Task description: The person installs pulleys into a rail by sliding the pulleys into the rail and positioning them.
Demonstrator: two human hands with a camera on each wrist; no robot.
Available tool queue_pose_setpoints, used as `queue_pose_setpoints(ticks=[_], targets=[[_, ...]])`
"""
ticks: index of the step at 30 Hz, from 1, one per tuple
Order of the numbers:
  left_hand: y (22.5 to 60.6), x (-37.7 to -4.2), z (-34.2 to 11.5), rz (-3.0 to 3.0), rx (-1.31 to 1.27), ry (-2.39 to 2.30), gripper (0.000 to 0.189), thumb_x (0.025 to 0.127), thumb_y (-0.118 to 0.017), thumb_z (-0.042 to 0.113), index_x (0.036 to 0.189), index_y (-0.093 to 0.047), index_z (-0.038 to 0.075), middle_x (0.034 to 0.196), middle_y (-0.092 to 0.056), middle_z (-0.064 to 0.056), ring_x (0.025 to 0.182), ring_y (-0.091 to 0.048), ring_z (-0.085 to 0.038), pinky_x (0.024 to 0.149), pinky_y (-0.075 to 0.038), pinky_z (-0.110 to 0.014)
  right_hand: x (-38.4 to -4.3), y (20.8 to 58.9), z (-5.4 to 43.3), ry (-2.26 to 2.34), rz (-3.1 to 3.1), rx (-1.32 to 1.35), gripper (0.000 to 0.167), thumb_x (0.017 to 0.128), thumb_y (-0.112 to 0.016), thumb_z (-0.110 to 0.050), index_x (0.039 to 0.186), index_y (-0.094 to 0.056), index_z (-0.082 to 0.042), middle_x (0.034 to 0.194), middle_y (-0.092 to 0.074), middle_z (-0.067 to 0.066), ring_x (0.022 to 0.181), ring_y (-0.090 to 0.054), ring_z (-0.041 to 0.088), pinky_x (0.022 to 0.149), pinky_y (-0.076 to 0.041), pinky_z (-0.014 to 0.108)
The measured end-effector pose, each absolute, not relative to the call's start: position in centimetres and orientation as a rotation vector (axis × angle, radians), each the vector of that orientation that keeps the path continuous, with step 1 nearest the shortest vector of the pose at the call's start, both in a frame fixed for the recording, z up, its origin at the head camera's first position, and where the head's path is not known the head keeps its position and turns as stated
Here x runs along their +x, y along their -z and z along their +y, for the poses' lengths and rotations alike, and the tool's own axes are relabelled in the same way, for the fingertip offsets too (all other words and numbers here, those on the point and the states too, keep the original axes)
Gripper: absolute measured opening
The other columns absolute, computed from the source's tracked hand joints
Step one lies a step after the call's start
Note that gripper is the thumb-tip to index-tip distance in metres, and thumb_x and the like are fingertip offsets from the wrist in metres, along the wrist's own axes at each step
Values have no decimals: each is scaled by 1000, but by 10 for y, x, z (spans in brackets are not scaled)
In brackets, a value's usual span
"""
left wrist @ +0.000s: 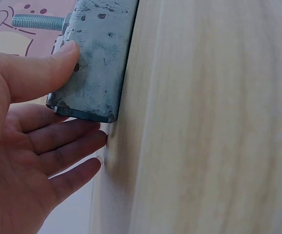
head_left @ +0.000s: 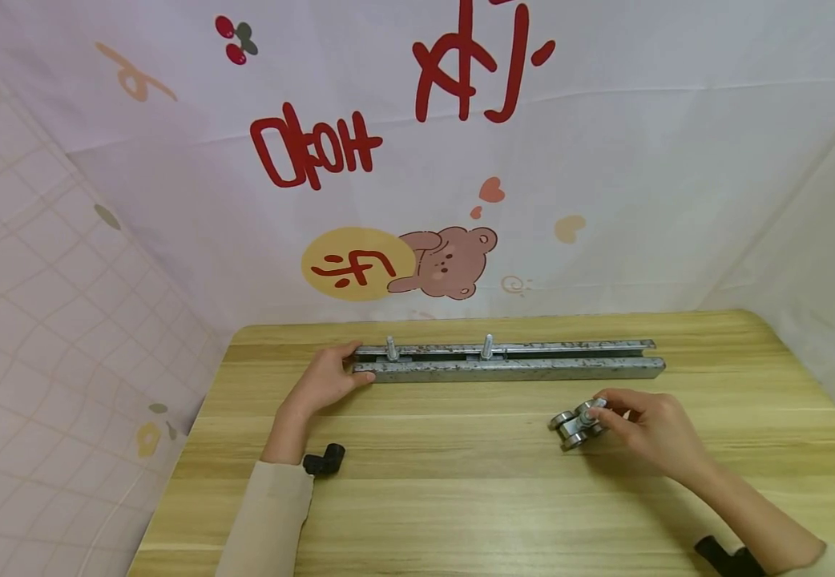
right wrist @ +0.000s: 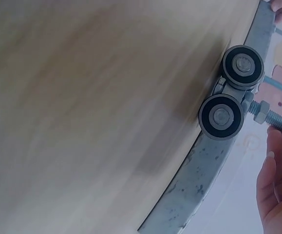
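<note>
A long steel channel rail (head_left: 576,369) with a slot along its top lies across the back of the table. Two threaded bolts, a left one (head_left: 392,349) and a right one (head_left: 487,348), stand up out of that slot. My left hand (head_left: 322,380) holds the rail's left end, thumb on the front face (left wrist: 94,63) and the other fingers around the back and end. In front of the rail's right half, my right hand (head_left: 659,433) pinches the bolt of a roller trolley (head_left: 574,426). Its wheels (right wrist: 222,117) face the table, and a nut (right wrist: 261,112) sits on the bolt.
The wooden table (head_left: 425,497) is enclosed by printed cloth, with a back wall (head_left: 627,160) just behind the rail. A black bent piece (head_left: 325,460) sits by my left cuff, and another black piece (head_left: 728,557) by my right wrist.
</note>
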State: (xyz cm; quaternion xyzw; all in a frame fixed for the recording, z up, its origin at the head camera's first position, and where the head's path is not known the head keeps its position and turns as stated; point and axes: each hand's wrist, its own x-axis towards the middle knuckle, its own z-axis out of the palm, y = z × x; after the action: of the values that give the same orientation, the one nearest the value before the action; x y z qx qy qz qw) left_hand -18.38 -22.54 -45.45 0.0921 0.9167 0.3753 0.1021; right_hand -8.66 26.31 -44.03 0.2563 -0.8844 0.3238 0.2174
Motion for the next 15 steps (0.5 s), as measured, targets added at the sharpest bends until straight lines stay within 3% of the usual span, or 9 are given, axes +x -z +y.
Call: queue_pose_setpoints(ticks=[15], targets=[[453,-184,-225,2707,296,-1112,76,97,-79,24,156,-43,-6,154,-50,-26,141,-49,-42,113,-43,-57,-92,441,283,-846,-2445,659,31,68,-86,14,93,-80,-4,73,-74,0,55,-53,-7,48,-44,13]])
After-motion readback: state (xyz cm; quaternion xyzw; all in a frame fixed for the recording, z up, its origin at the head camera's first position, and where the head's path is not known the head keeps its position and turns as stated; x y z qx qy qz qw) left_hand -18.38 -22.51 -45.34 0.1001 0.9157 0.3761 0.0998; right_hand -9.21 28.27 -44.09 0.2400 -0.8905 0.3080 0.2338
